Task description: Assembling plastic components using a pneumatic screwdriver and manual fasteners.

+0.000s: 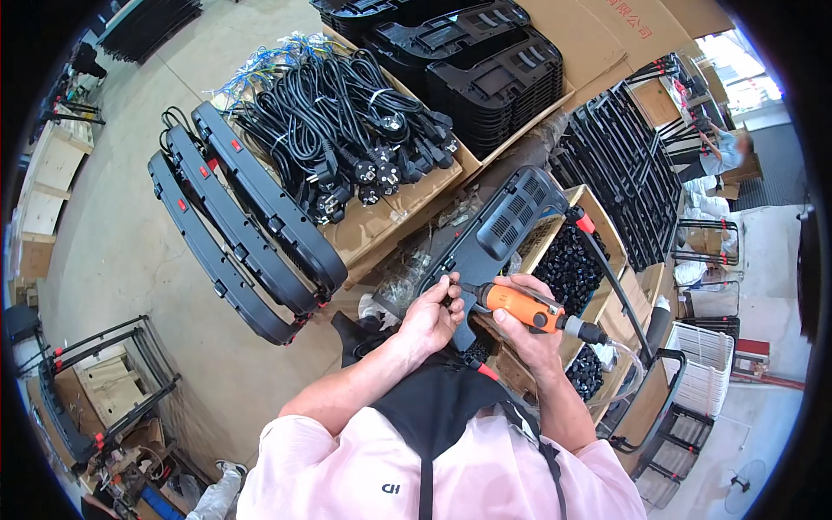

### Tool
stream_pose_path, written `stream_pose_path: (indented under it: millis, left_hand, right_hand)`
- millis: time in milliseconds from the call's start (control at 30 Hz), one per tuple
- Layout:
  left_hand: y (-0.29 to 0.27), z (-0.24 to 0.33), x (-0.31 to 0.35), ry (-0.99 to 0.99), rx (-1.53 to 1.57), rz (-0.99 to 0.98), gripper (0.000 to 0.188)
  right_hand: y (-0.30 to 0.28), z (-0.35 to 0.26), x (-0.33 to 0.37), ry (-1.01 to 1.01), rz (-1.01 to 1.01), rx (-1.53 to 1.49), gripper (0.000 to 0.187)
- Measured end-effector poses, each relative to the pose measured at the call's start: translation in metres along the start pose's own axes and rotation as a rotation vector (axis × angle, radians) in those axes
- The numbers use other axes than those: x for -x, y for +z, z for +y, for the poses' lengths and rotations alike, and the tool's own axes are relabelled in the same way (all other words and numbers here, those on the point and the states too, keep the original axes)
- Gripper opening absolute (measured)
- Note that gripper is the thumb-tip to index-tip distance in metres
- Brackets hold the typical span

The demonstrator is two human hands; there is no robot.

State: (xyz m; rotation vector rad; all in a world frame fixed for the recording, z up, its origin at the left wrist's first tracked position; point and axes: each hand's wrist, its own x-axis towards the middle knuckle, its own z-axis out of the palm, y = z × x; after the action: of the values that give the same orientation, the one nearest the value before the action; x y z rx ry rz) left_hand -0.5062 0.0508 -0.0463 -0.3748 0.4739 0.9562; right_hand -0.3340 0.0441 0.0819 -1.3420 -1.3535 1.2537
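My right hand (536, 342) is wrapped round an orange pneumatic screwdriver (523, 307), with an air hose (637, 368) at its back end. The tool's dark tip points left, to my left hand (433, 315). My left fingers are curled closed at the edge of a long black plastic housing (464, 252); a small dark thing shows among them, too hidden to name. The housing lies slanted in front of me, its vented box (515, 217) at the far end. A black tube frame with a red joint (585, 223) reaches from that end down the right side.
Several similar black housings (260, 221) stand on edge at left. Bundled black power cables (325, 117) fill a carton, beside stacked black plastic covers (485, 74). Wooden bins (617, 234) of small black parts lie at right, near stacked black frames (620, 165). A person (728, 152) works at far right.
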Motion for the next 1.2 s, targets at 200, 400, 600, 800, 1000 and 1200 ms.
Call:
stream_pose_path:
  millis: [200, 400, 600, 800, 1000, 1200]
  left_hand:
    - [-0.001, 0.002, -0.002, -0.009, -0.02, 0.005, 0.028]
    - [-0.004, 0.009, -0.001, 0.018, -0.096, 0.015, 0.027]
    - [-0.012, 0.017, -0.004, -0.002, -0.153, -0.002, 0.025]
    - [-0.015, 0.021, -0.006, -0.023, -0.256, 0.033, 0.023]
    - [-0.019, 0.009, -0.002, -0.128, -0.345, 0.017, 0.023]
    - [0.003, 0.003, 0.001, -0.227, -0.428, 0.041, 0.025]
  right_hand:
    - [0.011, 0.014, -0.008, -0.04, 0.016, 0.067, 0.056]
    - [0.019, 0.021, -0.018, -0.014, -0.014, 0.093, 0.056]
    - [0.031, 0.006, -0.024, 0.006, -0.051, 0.203, 0.055]
    - [0.038, 0.006, -0.032, -0.029, -0.047, 0.285, 0.043]
    - [0.041, 0.011, -0.04, -0.005, -0.071, 0.334, 0.041]
    - [0.042, 0.002, -0.036, 0.065, -0.062, 0.321, 0.047]
